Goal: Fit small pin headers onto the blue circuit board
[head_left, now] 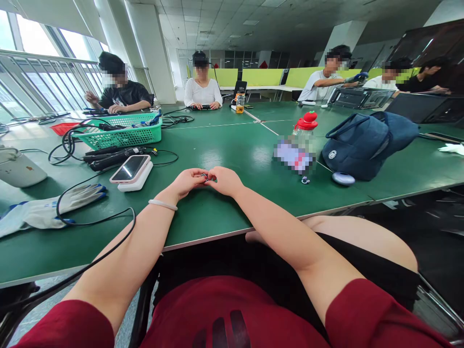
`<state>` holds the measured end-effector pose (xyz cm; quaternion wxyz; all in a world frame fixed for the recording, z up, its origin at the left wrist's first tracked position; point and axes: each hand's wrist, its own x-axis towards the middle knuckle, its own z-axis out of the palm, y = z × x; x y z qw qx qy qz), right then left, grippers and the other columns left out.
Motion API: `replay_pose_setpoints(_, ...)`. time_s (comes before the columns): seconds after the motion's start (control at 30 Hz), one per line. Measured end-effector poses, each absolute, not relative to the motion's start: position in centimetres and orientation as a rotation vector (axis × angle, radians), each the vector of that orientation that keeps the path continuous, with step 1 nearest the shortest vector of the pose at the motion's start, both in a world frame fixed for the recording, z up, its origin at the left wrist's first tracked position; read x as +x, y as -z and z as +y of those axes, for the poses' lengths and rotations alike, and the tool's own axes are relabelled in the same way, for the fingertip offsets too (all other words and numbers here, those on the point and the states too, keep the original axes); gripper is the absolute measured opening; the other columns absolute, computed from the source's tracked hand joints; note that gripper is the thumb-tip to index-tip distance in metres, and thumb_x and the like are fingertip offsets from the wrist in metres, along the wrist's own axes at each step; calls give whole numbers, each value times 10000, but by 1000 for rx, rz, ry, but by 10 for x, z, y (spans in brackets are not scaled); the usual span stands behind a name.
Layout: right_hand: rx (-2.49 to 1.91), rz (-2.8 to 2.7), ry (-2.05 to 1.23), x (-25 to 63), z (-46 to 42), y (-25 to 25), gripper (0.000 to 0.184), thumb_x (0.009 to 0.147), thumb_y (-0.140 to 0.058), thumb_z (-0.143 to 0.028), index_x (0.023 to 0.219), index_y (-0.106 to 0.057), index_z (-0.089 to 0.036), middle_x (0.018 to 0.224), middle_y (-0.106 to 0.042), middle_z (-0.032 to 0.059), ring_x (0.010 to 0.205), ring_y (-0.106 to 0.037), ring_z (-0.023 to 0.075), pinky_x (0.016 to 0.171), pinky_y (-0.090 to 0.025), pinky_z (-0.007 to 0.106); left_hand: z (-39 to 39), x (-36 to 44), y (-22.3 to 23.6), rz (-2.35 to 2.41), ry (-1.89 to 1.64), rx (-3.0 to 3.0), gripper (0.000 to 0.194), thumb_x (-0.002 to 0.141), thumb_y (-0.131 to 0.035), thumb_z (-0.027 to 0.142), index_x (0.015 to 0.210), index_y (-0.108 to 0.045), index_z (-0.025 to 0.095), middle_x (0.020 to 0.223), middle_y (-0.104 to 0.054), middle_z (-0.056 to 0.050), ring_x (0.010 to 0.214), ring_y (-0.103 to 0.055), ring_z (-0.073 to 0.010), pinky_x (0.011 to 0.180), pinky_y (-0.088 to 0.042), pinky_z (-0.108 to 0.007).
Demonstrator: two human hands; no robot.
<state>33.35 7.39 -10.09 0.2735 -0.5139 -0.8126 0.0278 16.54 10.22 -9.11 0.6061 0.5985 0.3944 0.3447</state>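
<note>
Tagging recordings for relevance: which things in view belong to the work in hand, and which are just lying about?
In use:
left hand
right hand
small item held between them, too small to identify

Apparently lying about:
green basket
pink-framed phone
blue backpack
red-topped bottle

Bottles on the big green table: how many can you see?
2: the red-topped bottle, left of the blue backpack, and the orange bottle, farther back. Others may be hidden behind things.
</note>
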Motion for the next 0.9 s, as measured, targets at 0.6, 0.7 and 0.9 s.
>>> replay_pose_setpoints(0.6,-1393,-2185,-222,336,74,98,181,897,-561,-287,784,-644,-172,826,-619,31,736,-513,132,644,-341,251,133,115,85,2137,-737,2017,326,759,-580,169,1042,-740,195,1045,-698,-139,1008,-602,-343,863,-460,-434)
replay_pose_setpoints(0.7,-1395,-2200,-221,337,75,99,183,898,-560,-288,785,-647,-173,833,-621,33,742,-519,131,641,-340,250,137,111,87,2199,-683,1982,315,737,-610,166,1020,-745,197,1103,-685,-144,1021,-596,-356,849,-465,-441)
replay_pose_setpoints(0.9,-1395,-2242,-215,337,75,100,189,895,-567,-288,770,-650,-173,832,-621,30,735,-523,126,643,-345,249,144,107,93,2206,-688,1930,187,679,-705,211,857,-764,215,951,-712,-134,924,-616,-351,778,-475,-437)
